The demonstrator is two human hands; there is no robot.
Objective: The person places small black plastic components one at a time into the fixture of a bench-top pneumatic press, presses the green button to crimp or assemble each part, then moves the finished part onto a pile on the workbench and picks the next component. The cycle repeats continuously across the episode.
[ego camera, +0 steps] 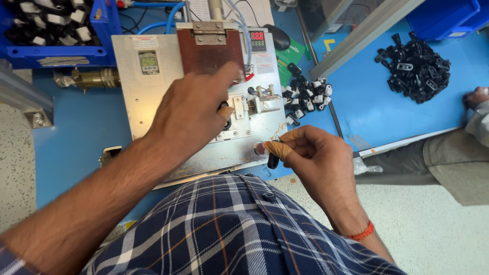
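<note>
My left hand reaches over a metal press fixture on the blue bench, its fingers closed on a small black part at the fixture's clamp. My right hand, with tan finger cots on thumb and forefinger, pinches a small black plastic part just in front of the fixture's lower right corner, beside a red button.
A small heap of black and white parts lies right of the fixture. A larger pile of black parts sits at the far right, near another person's hand and leg. A blue bin of parts stands at the back left.
</note>
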